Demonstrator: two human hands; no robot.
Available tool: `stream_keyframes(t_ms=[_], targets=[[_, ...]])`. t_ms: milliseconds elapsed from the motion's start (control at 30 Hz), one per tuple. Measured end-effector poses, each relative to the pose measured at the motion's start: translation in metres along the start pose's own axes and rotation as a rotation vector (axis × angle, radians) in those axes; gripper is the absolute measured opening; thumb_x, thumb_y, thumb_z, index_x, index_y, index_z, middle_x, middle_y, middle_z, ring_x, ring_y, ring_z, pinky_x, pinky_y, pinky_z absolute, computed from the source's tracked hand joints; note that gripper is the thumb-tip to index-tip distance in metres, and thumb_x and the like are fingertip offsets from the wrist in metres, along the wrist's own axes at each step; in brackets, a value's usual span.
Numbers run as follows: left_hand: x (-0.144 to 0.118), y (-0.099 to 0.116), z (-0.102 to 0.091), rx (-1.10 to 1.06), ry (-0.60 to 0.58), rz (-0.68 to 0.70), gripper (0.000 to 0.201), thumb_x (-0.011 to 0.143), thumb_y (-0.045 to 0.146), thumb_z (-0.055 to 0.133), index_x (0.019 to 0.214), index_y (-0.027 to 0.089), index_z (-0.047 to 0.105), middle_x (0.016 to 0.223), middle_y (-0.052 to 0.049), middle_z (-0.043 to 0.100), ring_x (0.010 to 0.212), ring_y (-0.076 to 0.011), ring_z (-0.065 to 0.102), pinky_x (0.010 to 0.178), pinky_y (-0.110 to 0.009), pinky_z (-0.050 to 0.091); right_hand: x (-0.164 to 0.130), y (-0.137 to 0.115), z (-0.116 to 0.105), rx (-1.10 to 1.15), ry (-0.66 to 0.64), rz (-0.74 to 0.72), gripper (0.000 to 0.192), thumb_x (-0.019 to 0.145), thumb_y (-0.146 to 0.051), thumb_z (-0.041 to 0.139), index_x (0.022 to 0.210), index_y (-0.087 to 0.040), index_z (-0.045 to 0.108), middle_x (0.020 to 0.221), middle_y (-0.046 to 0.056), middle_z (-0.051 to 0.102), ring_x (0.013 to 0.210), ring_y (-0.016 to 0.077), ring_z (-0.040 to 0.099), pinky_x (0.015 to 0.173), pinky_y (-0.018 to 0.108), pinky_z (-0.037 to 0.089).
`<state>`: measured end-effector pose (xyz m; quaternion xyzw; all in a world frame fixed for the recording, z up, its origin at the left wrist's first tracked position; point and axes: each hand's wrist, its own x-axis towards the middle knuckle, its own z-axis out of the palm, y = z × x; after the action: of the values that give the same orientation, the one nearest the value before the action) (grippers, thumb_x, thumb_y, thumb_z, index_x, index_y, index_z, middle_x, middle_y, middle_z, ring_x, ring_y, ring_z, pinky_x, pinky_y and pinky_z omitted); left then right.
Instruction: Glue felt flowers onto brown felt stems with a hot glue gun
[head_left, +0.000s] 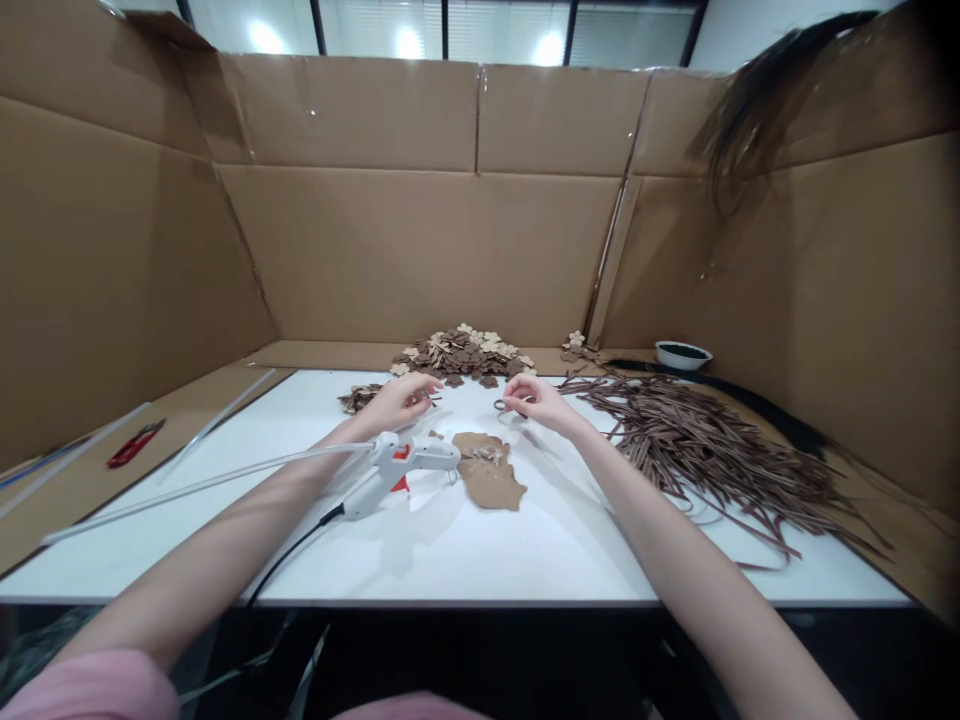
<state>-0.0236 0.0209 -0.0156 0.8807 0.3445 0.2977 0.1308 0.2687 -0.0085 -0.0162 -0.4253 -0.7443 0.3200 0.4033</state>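
Forearms: both reach away from the camera over the white table (480, 560), a pink sleeve at the left elbow.
Glue gun: the glue gun (397, 466) lies on its side just beside the left forearm, its nozzle at a flat brown scrap (491, 480).
Left hand: the left hand (401, 398) is closed, fingertips pinched on something small; what it is I cannot tell.
Right hand: the right hand (534, 400) pinches a curled brown strip (504, 407) between thumb and fingers, just off the table.
Supplies: pile of flower cutouts (461, 355) just beyond the hands; heap of brown strips (705, 440) to the right; red cutters (135, 443) far left.
Step, by my reading: a strip is being shaped into a loop between both hands.
Next move calls for: keeping the curl pinched tight, with the glue gun within reach.
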Motion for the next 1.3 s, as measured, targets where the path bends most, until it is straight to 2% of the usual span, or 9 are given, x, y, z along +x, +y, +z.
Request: stream_keyframes(t_ms=[133,267,433,533,600,800,900,1067,1300], targets=[[0.002,0.005,0.0,-0.249,-0.095,-0.017,0.03,0.082,0.032,0.057,0.106,0.018,0.066,0.115,-0.011,0.064,0.097,-0.0217,0.061,0.079,-0.031,0.049,0.0,-0.015,0.018,0.221,-0.022,-0.068,0.033,0.07,-0.041,0.073,0.087,-0.018,0.057,0.072,0.004,0.067,0.067,0.0157,0.063,0.059,0.026,0.047],[0.002,0.02,-0.001,-0.512,-0.259,-0.002,0.026,0.08,0.031,0.062,0.1,0.02,0.072,0.137,-0.01,0.052,0.124,-0.0269,0.049,0.098,-0.038,0.042,-0.002,-0.023,0.03,0.362,-0.047,-0.116,0.035,0.065,-0.038,0.079,0.086,-0.018,0.059,0.074,0.002,0.066,0.068,0.0144,0.063,0.065,0.028,0.05],[-0.001,0.035,-0.001,-0.644,-0.329,-0.061,0.033,0.078,0.032,0.065,0.109,0.021,0.071,0.135,-0.01,0.055,0.115,-0.0276,0.056,0.096,-0.039,0.044,-0.003,-0.025,0.037,0.419,-0.044,-0.126,0.033,0.065,-0.033,0.08,0.087,-0.017,0.061,0.077,0.002,0.066,0.07,0.0131,0.063,0.068,0.026,0.051],[-0.001,0.034,-0.001,-0.667,-0.329,-0.165,0.044,0.078,0.032,0.065,0.12,0.021,0.065,0.125,-0.011,0.063,0.103,-0.026,0.062,0.087,-0.038,0.048,-0.003,-0.023,0.036,0.431,-0.019,-0.115,0.036,0.063,-0.034,0.081,0.088,-0.017,0.062,0.075,0.002,0.066,0.071,0.0139,0.064,0.067,0.027,0.051],[0.0,0.032,-0.001,-0.66,-0.317,-0.195,0.045,0.078,0.032,0.065,0.121,0.02,0.064,0.12,-0.01,0.065,0.102,-0.0257,0.063,0.088,-0.038,0.048,-0.002,-0.021,0.035,0.437,-0.017,-0.108,0.037,0.063,-0.035,0.081,0.089,-0.017,0.062,0.075,0.002,0.066,0.07,0.0144,0.064,0.067,0.028,0.051],[0.002,0.031,-0.002,-0.648,-0.304,-0.069,0.03,0.077,0.027,0.066,0.107,0.022,0.072,0.124,-0.009,0.063,0.119,-0.0266,0.055,0.104,-0.041,0.038,-0.002,-0.018,0.033,0.433,-0.01,-0.101,0.038,0.064,-0.037,0.08,0.092,-0.018,0.062,0.076,0.002,0.068,0.069,0.0149,0.065,0.067,0.028,0.051],[0.001,0.032,-0.002,-0.659,-0.326,-0.019,0.025,0.079,0.028,0.065,0.102,0.023,0.074,0.128,-0.009,0.061,0.124,-0.0272,0.051,0.105,-0.042,0.036,-0.002,-0.019,0.034,0.433,0.008,-0.109,0.037,0.064,-0.036,0.08,0.09,-0.018,0.062,0.076,0.002,0.067,0.07,0.0145,0.064,0.068,0.028,0.051],[0.0,0.032,0.0,-0.625,-0.37,-0.055,0.033,0.077,0.031,0.065,0.109,0.025,0.072,0.135,-0.007,0.056,0.124,-0.0282,0.05,0.097,-0.038,0.044,-0.004,-0.027,0.035,0.445,-0.013,-0.098,0.038,0.062,-0.035,0.081,0.091,-0.019,0.062,0.075,0.002,0.068,0.071,0.0156,0.065,0.07,0.029,0.051],[-0.001,0.034,-0.001,-0.702,-0.359,-0.175,0.047,0.076,0.03,0.065,0.123,0.025,0.063,0.135,-0.008,0.056,0.114,-0.0281,0.057,0.088,-0.037,0.049,-0.005,-0.029,0.033,0.425,-0.006,-0.095,0.036,0.063,-0.035,0.08,0.091,-0.018,0.063,0.075,0.001,0.067,0.07,0.0149,0.063,0.068,0.028,0.051]])
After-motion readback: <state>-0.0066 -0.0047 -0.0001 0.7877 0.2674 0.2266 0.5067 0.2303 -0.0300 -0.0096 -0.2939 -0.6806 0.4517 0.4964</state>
